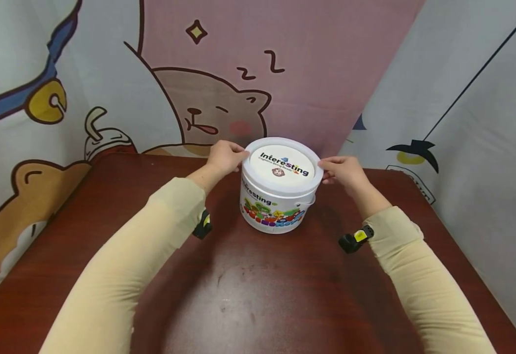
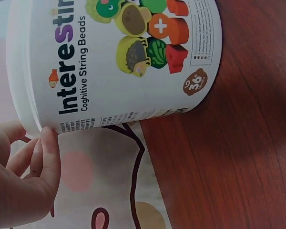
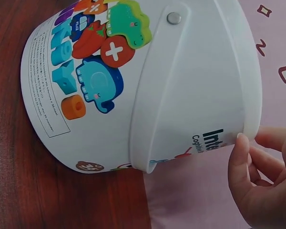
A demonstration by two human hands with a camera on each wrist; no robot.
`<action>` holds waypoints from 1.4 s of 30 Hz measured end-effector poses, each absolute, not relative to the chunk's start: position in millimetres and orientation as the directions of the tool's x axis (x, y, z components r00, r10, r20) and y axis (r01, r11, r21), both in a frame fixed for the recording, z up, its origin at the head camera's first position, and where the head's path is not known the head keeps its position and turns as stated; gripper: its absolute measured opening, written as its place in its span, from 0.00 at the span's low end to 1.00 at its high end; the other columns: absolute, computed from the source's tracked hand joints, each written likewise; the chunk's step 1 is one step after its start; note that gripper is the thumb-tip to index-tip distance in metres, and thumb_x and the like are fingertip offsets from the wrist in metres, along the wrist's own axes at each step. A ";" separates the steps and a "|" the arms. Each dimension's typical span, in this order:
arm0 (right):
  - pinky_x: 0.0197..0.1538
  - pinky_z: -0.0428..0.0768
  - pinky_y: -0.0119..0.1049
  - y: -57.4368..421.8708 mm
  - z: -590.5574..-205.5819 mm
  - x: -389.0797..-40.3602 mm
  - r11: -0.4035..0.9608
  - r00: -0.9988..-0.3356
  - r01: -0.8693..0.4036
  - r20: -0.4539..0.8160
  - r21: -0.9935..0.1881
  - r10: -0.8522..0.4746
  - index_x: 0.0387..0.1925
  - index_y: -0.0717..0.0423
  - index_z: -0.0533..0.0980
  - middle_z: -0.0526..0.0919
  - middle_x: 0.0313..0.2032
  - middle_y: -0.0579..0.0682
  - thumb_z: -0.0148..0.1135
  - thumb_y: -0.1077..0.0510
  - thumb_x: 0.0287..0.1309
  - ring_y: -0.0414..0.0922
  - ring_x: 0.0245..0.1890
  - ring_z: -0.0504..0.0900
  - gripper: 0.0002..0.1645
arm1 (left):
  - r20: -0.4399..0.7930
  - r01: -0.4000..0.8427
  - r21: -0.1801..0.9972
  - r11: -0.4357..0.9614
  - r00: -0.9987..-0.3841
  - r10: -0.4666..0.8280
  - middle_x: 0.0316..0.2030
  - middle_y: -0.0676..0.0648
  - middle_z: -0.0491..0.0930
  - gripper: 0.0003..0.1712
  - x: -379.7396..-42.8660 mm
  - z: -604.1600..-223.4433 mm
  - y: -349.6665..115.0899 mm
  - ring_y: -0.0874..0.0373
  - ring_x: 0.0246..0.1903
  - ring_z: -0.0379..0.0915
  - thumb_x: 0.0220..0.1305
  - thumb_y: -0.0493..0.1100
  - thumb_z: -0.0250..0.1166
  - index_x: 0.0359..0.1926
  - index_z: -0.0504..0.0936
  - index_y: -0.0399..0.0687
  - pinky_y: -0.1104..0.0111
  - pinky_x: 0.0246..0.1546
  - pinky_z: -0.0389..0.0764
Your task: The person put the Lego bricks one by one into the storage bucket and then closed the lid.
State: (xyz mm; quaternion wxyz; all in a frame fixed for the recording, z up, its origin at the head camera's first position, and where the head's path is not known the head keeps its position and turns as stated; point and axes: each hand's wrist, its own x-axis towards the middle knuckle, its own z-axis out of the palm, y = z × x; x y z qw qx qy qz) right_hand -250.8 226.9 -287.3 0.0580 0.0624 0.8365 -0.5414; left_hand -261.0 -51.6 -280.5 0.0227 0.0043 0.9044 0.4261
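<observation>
A round white plastic bucket [image 1: 271, 211] of string beads stands upright at the back middle of the table, its printed lid [image 1: 280, 169] on top. My left hand [image 1: 226, 158] pinches the lid's rim at its left side; in the left wrist view the left hand [image 2: 26, 176] has its fingers and thumb at the rim's edge. From the right side, my right hand [image 1: 345, 172] pinches the same rim, and the right wrist view shows the right hand [image 3: 267, 176] with a finger and thumb across it. The bucket's white handle [image 3: 155, 90] hangs down along its side.
The bucket rests on a dark reddish-brown wooden table [image 1: 249, 300]. Right behind the table hangs a cloth [image 1: 329, 64] printed with cartoon animals, which also covers both sides. A small black camera [image 1: 356, 239] is strapped at the right wrist.
</observation>
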 end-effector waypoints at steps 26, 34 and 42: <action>0.31 0.79 0.24 230.7 -293.3 -244.3 0.293 -0.977 0.194 -0.211 -0.936 -0.027 0.59 0.74 0.63 0.78 0.19 0.35 0.53 0.60 0.64 0.31 0.19 0.76 0.28 | -0.127 -0.055 0.850 0.525 -0.987 0.102 0.45 0.37 0.81 0.19 -257.0 -289.9 -57.1 0.51 0.39 0.80 0.65 0.44 0.60 0.51 0.79 0.36 0.66 0.40 0.82; 0.30 0.79 0.24 226.0 -292.9 -244.6 0.239 -0.973 0.202 -0.224 -0.950 -0.065 0.55 0.72 0.67 0.79 0.19 0.37 0.55 0.61 0.63 0.32 0.20 0.78 0.23 | -0.080 -0.010 0.839 0.544 -0.991 0.105 0.46 0.37 0.81 0.19 -253.1 -291.2 -63.3 0.47 0.38 0.82 0.65 0.45 0.59 0.51 0.79 0.36 0.64 0.40 0.82; 0.35 0.82 0.28 234.5 -293.0 -240.4 0.370 -0.984 0.158 -0.175 -0.916 -0.014 0.60 0.69 0.64 0.80 0.29 0.43 0.53 0.52 0.64 0.34 0.25 0.79 0.30 | 0.026 0.115 0.768 0.630 -0.989 0.148 0.54 0.40 0.77 0.25 -252.3 -297.9 -60.3 0.48 0.52 0.75 0.70 0.52 0.51 0.60 0.73 0.41 0.60 0.53 0.75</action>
